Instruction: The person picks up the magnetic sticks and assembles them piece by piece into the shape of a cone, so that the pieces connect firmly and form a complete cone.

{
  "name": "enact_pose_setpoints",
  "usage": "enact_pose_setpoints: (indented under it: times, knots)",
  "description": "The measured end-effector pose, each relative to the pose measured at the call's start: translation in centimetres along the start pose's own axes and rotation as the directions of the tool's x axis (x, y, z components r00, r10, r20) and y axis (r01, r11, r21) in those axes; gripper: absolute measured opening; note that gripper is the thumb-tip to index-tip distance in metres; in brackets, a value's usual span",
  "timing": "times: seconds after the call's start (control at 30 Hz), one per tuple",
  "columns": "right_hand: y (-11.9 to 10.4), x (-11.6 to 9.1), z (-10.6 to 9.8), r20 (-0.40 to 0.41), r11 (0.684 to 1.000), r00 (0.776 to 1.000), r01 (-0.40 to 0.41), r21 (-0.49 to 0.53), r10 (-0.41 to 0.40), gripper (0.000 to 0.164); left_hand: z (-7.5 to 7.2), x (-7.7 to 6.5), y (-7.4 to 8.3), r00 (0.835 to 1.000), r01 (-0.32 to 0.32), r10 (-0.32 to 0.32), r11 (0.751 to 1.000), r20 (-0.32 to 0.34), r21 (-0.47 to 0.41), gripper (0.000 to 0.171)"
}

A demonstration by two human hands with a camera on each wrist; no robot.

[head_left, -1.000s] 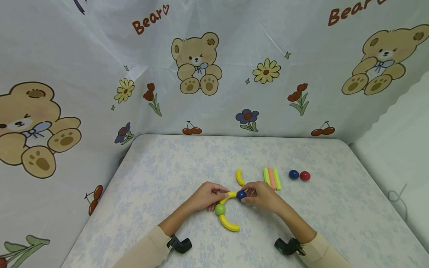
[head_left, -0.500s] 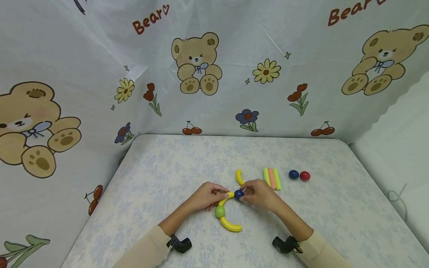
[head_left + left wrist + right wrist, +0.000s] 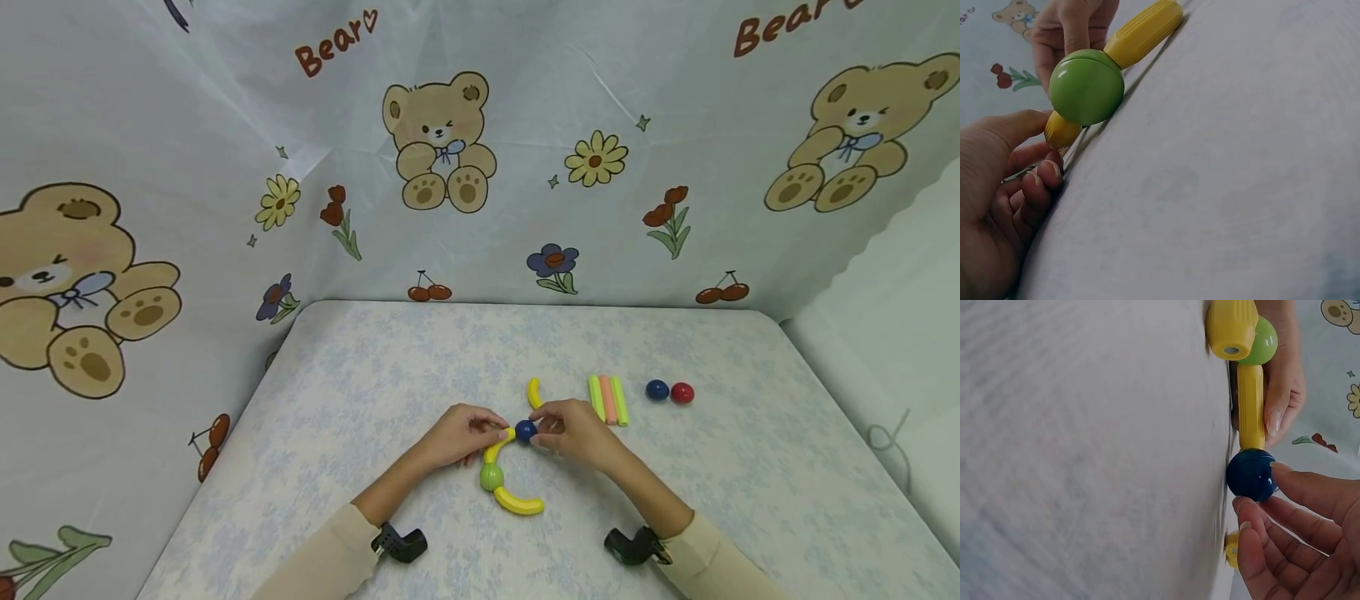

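Note:
My left hand (image 3: pixel 463 435) pinches a curved yellow rod (image 3: pixel 492 452) near its upper end. A green ball (image 3: pixel 491 477) joins that rod to a second curved yellow rod (image 3: pixel 519 503), which lies toward me on the table. My right hand (image 3: pixel 576 432) pinches a dark blue ball (image 3: pixel 526 431) between thumb and fingers. In the right wrist view the blue ball (image 3: pixel 1251 475) touches the end of the upper yellow rod (image 3: pixel 1250 406). The green ball (image 3: pixel 1087 87) stands out in the left wrist view.
A loose curved yellow rod (image 3: pixel 534 392) lies just behind my right hand. Farther right are several straight rods, yellow-green and orange (image 3: pixel 607 400), then another blue ball (image 3: pixel 657 390) and a red ball (image 3: pixel 682 393). A bear-print cloth (image 3: pixel 495 242) hangs behind the table.
My right hand and the blue ball have shifted a little left and away from me. The upper rod has turned steeper, and the lower rod has swung slightly right.

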State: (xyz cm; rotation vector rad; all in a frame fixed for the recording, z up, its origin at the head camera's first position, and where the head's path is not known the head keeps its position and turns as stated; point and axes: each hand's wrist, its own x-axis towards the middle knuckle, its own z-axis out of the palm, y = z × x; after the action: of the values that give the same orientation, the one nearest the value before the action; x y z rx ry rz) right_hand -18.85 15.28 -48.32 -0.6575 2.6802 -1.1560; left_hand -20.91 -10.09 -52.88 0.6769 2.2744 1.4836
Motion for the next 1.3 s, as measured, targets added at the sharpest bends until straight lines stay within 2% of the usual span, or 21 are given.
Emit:
enact_pose_setpoints:
  times: [0.27,0.37,0.53,0.67,0.87,1.2,1.3]
  knots:
    - [-0.5,0.1,0.1,0.037,1.000,0.999,0.021,0.019,-0.021,0.021,-0.1,-0.1,0.0,1.000,-0.001,0.002,0.999,0.010,-0.033,0.022]
    - [-0.4,0.2,-0.2,-0.010,0.999,1.000,0.013,0.039,-0.013,0.018,-0.1,-0.2,-0.1,1.000,-0.004,0.004,0.999,0.013,-0.038,0.022]
    - [0.0,0.6,-1.1,-0.140,0.999,0.990,-0.008,0.037,0.013,0.015,-0.1,-0.2,-0.2,1.000,-0.003,0.004,0.999,0.013,-0.037,0.023]
    - [0.1,1.1,-1.8,-0.184,0.999,0.982,-0.042,0.019,0.045,0.014,0.0,-0.1,-0.3,1.000,0.005,-0.004,0.999,0.016,-0.034,0.024]
    - [0.5,1.8,-1.9,-0.223,0.997,0.974,-0.060,-0.056,0.046,0.015,-0.2,-0.1,-0.3,1.000,-0.001,0.002,0.999,0.027,-0.041,0.024]
    - [0.1,3.4,-0.9,-0.186,0.965,0.976,-0.152,-0.211,0.113,0.025,-0.5,-0.2,-0.6,0.998,-0.030,0.032,0.998,0.053,-0.050,0.025]
    - [0.1,3.9,-0.5,-0.179,0.954,0.977,-0.162,-0.251,0.119,0.023,-0.5,-0.1,-0.6,0.998,-0.035,0.038,0.998,0.056,-0.050,0.026]
